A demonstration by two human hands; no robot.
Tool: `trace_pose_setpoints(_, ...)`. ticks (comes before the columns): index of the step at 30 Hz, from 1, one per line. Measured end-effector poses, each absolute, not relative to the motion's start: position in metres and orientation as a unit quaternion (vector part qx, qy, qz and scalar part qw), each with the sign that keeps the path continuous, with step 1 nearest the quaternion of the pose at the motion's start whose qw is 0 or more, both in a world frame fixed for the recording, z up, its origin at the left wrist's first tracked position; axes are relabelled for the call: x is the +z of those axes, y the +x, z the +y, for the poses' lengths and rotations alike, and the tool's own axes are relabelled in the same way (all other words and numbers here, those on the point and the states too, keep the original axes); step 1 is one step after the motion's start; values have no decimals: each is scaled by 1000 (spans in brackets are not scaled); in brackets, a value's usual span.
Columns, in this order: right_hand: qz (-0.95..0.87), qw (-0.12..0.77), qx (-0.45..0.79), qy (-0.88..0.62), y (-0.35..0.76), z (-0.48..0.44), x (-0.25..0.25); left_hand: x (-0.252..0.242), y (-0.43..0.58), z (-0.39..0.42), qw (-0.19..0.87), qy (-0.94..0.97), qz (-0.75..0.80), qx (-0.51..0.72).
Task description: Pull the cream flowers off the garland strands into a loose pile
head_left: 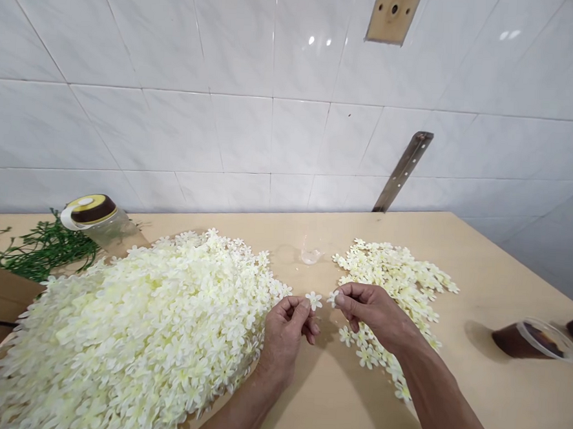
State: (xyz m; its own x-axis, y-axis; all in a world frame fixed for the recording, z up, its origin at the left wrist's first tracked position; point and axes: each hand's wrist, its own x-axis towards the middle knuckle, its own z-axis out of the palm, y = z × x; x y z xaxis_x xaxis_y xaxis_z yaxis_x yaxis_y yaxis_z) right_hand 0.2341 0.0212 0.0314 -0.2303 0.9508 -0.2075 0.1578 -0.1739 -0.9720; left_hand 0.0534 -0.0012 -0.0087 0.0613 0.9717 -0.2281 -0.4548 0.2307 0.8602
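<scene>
Between thumb and fingertips, my left hand (286,331) pinches a small white artificial flower (313,300). Close by on the right, my right hand (372,310) is closed on another white artificial flower (332,298), partly covered by the fingers. The two flowers are a short gap apart, above the table. A large heap of white and pale yellow flowers (148,322) lies left of my left hand. Beneath and behind my right hand spreads a smaller, flatter pile of similar flowers (394,266).
A small clear plastic piece (310,256) sits mid-table. Green artificial stems (46,248) and a lidded clear container (115,230) are at the back left, near a cardboard box (0,294). On the right stands a cup of dark liquid (531,339). A tiled wall (238,134) borders the wooden table (343,399).
</scene>
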Motion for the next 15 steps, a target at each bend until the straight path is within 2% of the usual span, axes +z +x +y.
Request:
trace_pose_setpoints(10,-536,362,563,-515,228,21,24,-5,45,8,763,143,349,525)
trace_pose_setpoints(15,-520,367,564,-526,225,23,18,-3,46,7,780,161,315,516)
